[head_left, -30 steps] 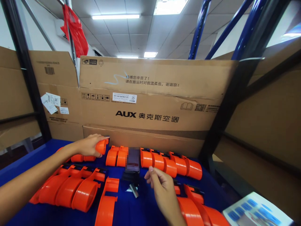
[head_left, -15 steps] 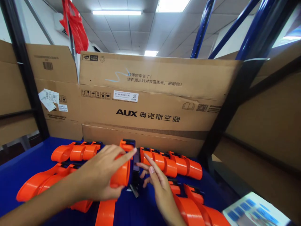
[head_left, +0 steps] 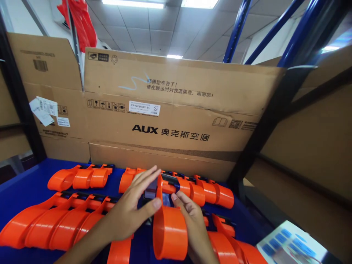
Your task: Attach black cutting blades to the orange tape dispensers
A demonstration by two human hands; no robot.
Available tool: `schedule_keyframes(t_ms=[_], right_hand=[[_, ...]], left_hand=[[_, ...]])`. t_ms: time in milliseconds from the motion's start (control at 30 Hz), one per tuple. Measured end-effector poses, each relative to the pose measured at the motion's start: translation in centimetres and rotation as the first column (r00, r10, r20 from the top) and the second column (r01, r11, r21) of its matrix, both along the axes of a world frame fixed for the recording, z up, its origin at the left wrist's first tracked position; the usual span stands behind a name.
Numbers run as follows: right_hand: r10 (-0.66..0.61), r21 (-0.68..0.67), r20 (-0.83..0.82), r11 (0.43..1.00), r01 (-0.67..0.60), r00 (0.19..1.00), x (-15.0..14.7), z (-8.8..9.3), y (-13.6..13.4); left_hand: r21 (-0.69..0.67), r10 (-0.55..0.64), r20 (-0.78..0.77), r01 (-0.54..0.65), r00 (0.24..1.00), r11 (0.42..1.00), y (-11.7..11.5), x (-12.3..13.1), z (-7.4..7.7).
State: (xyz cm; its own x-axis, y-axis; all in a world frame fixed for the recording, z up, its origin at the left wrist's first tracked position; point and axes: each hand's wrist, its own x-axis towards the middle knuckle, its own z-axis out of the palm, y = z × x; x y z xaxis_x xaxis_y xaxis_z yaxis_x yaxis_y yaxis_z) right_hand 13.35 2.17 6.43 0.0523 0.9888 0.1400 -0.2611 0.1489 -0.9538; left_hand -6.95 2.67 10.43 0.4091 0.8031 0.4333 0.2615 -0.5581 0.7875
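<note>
An orange tape dispenser (head_left: 169,229) stands on end between my two hands, its black-edged head (head_left: 170,180) pointing away from me. My left hand (head_left: 132,211) holds its left side, thumb across the orange body and fingers stretched toward the head. On its right side, my right hand (head_left: 189,216) grips it with fingers curled near the black part. A dark phone-like object (head_left: 151,190) stands on a small stand just behind my left fingers, mostly hidden.
Rows of identical orange dispensers lie on the blue table (head_left: 33,183): at far left (head_left: 79,176), near left (head_left: 49,222), behind (head_left: 203,191) and right (head_left: 231,245). A tall AUX cardboard box (head_left: 170,121) walls the back. A sheet of blue labels (head_left: 291,244) lies bottom right.
My left hand carried a dispenser from the back left row to the centre. It has turned from lying sideways to standing on end, and my right hand has closed on it.
</note>
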Motion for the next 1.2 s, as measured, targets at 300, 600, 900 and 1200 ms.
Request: schedule_keyframes(t_ms=[300, 600, 900, 1200], right_hand=[[0.033, 0.04, 0.08, 0.999, -0.036, 0.996, -1.5, -0.5, -0.7], [0.002, 0.073, 0.308, 0.997, -0.025, 0.952, -1.2, 0.3, -1.1], [-0.073, 0.093, 0.394, 0.995, 0.039, 0.916, -1.1, 0.6, -1.4], [-0.024, 0.084, 0.31, 0.996, -0.003, 0.951, -1.2, -0.3, -0.6]], left_hand=[[-0.322, 0.092, 0.487, 0.081, 0.869, 0.943, 0.7, 1.8, -2.4], [-0.316, 0.106, 0.433, 0.04, 0.895, 0.948, 0.7, 1.8, -2.8], [-0.314, 0.116, 0.401, 0.017, 0.909, 0.949, 0.8, 1.8, -2.8], [-0.357, 0.149, 0.525, 0.057, 0.838, 0.932, 1.1, 1.8, -2.8]])
